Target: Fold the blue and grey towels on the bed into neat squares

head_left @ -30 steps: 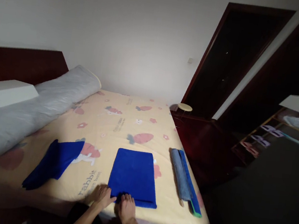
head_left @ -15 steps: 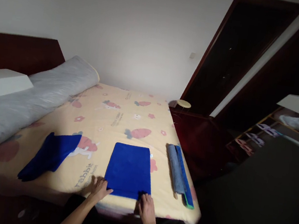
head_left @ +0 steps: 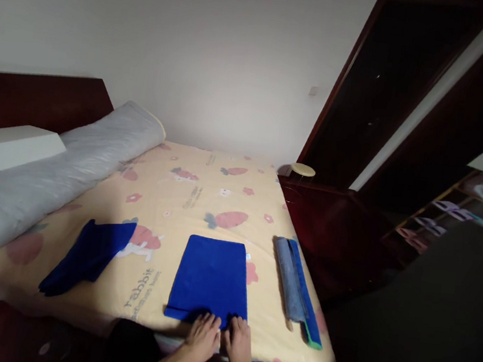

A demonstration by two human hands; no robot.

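A blue cloth (head_left: pixel 212 275) lies flat, roughly square, near the front edge of the bed, with a narrow fold along its near edge and a small white tag at its right side. My left hand (head_left: pixel 203 339) is at the middle of that near edge, fingers curled over the fold. Close beside it, my right hand (head_left: pixel 240 342) grips the same edge near the right corner, its fingers bent. Both thumbs are mostly hidden. To the left a second blue cloth (head_left: pixel 88 256) lies crumpled. On the right rest a rolled grey-blue cloth (head_left: pixel 289 279) and a blue strip with a green end (head_left: pixel 307 296).
The bed (head_left: pixel 186 197) has a yellow sheet printed with carrots and rabbits. A long grey bedding roll (head_left: pixel 95 144) lies along the headboard, with a white box (head_left: pixel 19 146) on it. A stool (head_left: pixel 303 169) and a shoe rack (head_left: pixel 437 215) stand to the right.
My left hand has moved right from the cloth's near left corner to the middle of its near edge, next to my right hand. The view has shifted slightly left.
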